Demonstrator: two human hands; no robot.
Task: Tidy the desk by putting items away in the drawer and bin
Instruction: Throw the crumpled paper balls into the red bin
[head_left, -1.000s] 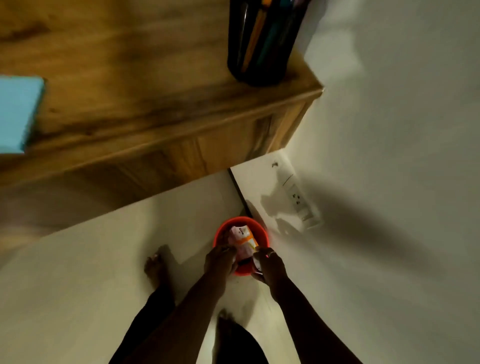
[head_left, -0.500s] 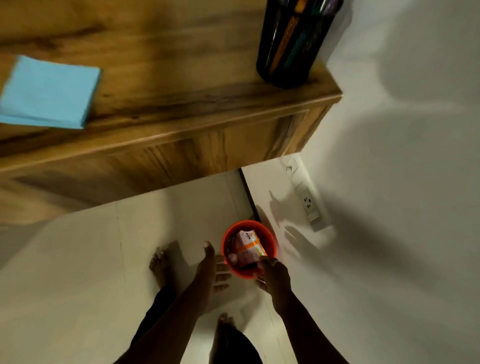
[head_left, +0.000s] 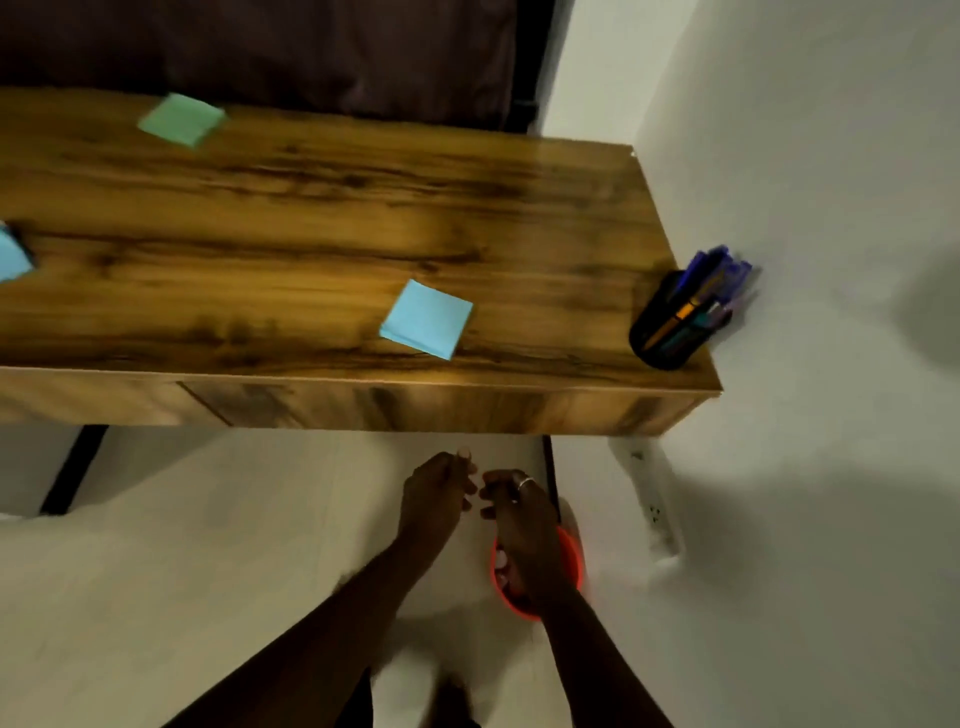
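Observation:
My left hand (head_left: 436, 493) and my right hand (head_left: 519, 514) hang side by side below the front edge of the wooden desk (head_left: 311, 208), fingers loosely curled and holding nothing. The red bin (head_left: 571, 561) stands on the floor under my right forearm, which hides most of its contents. On the desk lie a blue sticky-note pad (head_left: 427, 318) near the front, a green pad (head_left: 182, 119) at the back left and another blue pad (head_left: 10, 257) at the left edge. A closed drawer front (head_left: 415, 410) runs under the desktop.
A black pen holder (head_left: 675, 327) full of pens stands at the desk's right front corner against the white wall. A white power strip (head_left: 654, 499) lies by the wall beside the bin. A black desk leg (head_left: 72, 467) stands at left.
Both hands rose from the bin toward the desk edge and now hold nothing. The view tilted up, bringing the whole desktop and the pads into sight.

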